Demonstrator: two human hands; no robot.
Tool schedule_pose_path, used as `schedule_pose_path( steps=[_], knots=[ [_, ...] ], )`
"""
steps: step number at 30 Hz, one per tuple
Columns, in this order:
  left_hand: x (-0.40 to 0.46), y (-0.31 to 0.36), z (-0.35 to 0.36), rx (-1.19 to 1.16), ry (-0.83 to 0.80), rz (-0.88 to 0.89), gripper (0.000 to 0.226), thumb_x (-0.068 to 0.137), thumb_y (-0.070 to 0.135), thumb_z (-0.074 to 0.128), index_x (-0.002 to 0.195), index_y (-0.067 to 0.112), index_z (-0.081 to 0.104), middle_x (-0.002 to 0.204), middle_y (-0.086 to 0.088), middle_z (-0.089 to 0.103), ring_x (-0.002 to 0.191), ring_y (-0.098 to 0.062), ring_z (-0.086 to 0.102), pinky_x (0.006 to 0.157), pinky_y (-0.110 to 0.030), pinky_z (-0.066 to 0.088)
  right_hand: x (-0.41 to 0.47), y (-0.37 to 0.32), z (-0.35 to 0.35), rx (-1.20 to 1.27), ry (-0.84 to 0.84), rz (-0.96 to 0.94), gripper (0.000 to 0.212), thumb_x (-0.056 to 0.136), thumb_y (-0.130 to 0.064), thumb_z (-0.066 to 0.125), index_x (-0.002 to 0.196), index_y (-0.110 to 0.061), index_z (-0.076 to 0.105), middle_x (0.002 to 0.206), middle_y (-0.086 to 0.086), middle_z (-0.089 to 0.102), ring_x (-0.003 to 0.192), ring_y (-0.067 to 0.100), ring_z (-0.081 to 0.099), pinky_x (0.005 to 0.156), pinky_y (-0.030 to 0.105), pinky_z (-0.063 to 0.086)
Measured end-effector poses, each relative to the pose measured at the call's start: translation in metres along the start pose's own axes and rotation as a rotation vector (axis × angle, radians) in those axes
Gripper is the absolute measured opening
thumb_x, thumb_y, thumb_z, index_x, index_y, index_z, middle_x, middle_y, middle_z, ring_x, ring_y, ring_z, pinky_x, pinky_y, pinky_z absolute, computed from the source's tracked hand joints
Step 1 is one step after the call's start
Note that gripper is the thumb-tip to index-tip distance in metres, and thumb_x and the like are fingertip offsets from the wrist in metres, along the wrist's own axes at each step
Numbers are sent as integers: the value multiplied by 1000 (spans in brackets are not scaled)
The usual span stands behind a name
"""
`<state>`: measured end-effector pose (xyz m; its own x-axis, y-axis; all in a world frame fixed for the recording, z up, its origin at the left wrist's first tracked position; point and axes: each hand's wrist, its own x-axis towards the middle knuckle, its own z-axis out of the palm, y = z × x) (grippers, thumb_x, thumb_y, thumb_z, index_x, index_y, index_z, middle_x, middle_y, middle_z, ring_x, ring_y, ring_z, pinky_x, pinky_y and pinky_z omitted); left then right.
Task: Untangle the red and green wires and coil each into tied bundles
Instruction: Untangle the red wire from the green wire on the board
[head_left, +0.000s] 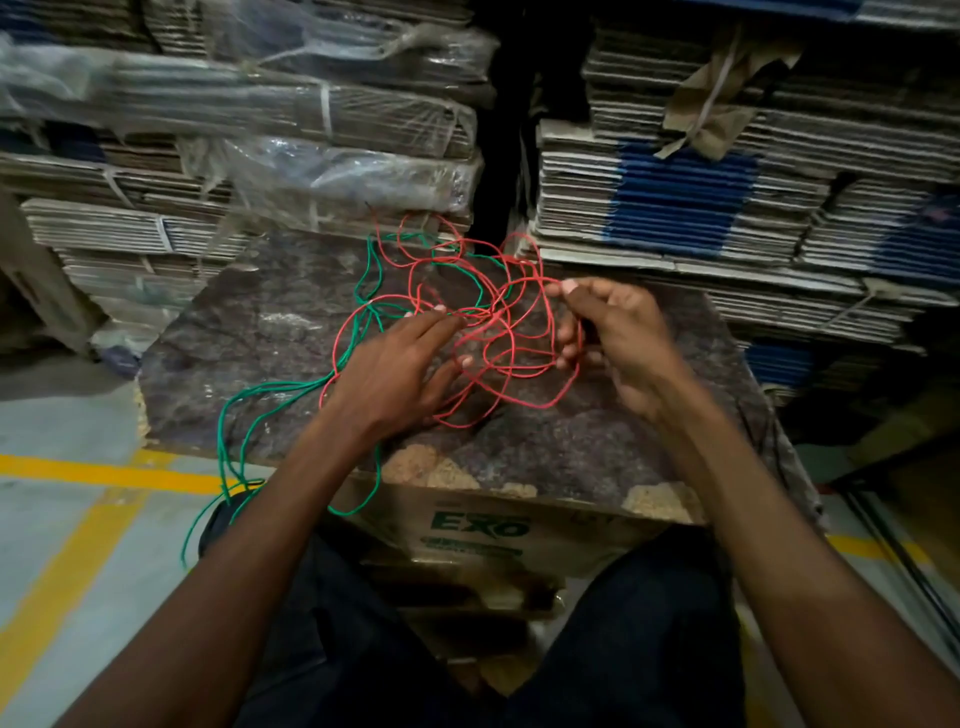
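A red wire (524, 402) lies in tangled loops on the worn brown board (270, 322), crossing a green wire (244, 410) near the board's far side. The green wire trails off the board's left edge down to the floor. My left hand (395, 371) reaches into the tangle from the left, fingers extended and touching the red loops at their middle. My right hand (618, 338) pinches a red strand between thumb and forefinger at the tangle's right side, with more red loops hanging by its curled lower fingers.
The board rests on a cardboard box (483, 530) printed "EXO", between my knees. Stacks of flattened cartons (727, 208) rise right behind the board, some wrapped in plastic (311, 98). The grey floor on the left has yellow lines (104, 473).
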<state>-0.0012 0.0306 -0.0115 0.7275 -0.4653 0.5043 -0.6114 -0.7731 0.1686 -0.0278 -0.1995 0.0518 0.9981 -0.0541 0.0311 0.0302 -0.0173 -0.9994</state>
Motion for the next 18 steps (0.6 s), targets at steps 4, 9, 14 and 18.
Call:
schedule_pose_path(
  steps=[4, 9, 14, 18],
  knots=[
    [7, 7, 0, -2, 37, -12, 51, 90, 46, 46, 127, 14, 59, 130, -9, 61, 114, -27, 62, 83, -37, 54, 13, -13, -13, 148, -14, 26, 20, 101, -20, 48, 110, -10, 63, 71, 2, 70, 58, 12, 66, 58, 31, 58],
    [11, -6, -5, -12, 95, -95, 42, 90, 35, 56, 127, 16, 58, 129, -8, 61, 114, -27, 61, 81, -39, 54, 18, -13, -23, -16, 8, -10, 23, 98, -18, 55, 115, -5, 63, 75, 3, 72, 59, 10, 66, 52, 21, 52],
    [16, -21, -10, 27, 82, -137, 36, 91, 29, 58, 126, 18, 57, 129, -7, 60, 110, -31, 62, 69, -43, 54, 25, 9, -23, -230, -94, 16, 18, 95, -11, 58, 111, -3, 64, 70, 1, 73, 53, 5, 64, 49, 18, 48],
    [23, -23, -13, 37, 72, -108, 37, 90, 24, 61, 125, 17, 57, 127, -8, 60, 107, -34, 62, 69, -45, 55, 33, 32, -18, -405, -175, 4, 10, 96, -14, 57, 96, -12, 67, 82, 9, 71, 53, -1, 62, 46, 15, 44]
  ],
)
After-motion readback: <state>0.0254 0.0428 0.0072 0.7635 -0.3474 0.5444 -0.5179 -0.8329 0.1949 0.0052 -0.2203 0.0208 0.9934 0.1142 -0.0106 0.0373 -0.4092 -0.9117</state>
